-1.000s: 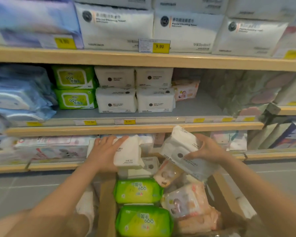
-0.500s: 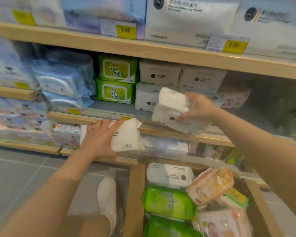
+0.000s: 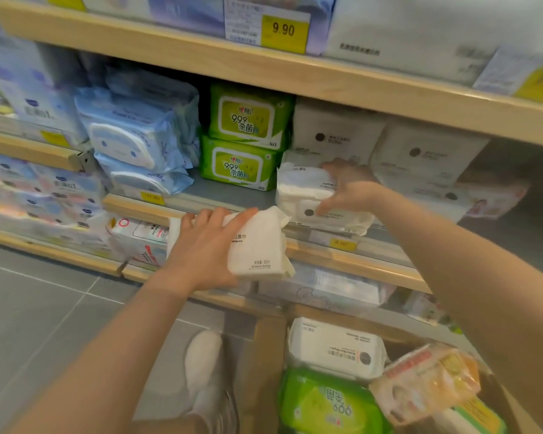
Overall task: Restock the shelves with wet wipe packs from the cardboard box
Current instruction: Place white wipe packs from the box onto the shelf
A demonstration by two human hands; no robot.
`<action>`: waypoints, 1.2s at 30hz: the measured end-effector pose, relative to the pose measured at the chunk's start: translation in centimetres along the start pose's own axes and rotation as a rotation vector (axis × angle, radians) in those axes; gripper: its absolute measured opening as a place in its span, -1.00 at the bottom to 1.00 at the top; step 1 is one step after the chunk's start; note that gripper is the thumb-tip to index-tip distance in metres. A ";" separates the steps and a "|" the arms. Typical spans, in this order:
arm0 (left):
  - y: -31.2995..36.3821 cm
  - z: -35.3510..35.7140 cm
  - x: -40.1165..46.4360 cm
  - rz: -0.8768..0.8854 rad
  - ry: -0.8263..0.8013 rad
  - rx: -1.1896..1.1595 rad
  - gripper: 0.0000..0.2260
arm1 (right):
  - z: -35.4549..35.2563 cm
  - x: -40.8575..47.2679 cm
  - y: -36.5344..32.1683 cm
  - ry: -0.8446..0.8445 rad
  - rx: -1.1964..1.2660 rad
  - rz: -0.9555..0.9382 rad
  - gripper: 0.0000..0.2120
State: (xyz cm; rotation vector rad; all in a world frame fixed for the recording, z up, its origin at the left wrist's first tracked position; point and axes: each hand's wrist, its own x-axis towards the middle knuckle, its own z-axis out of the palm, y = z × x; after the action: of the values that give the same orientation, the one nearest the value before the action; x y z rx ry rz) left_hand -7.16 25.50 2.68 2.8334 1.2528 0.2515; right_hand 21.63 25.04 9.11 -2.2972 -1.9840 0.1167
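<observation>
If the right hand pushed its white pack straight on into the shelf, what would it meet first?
Probably the stacked white packs behind it: the right hand holds its white pack at the shelf's front, beside the green packs. Depth is unclear.

Both forearms are bare to the hands, left hand (image 3: 201, 249) and right hand (image 3: 348, 191), with no sleeves showing. A white shoe (image 3: 201, 368) covers one foot.

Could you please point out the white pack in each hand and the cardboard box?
White pack in left hand (image 3: 257, 245): head view, on its printed face.
White pack in right hand (image 3: 301, 195): head view, on its top.
Cardboard box (image 3: 268, 349): head view, on its left wall.
</observation>
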 end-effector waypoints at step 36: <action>17.0 1.4 -1.7 0.353 -0.100 -0.027 0.01 | 6.0 -21.9 2.5 0.010 1.323 0.515 -0.27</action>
State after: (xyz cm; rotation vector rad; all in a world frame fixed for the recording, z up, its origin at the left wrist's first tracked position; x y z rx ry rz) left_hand 4.35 12.87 2.73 2.9839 0.7210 0.1304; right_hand 20.17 3.22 2.58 -1.6883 -0.7104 1.0528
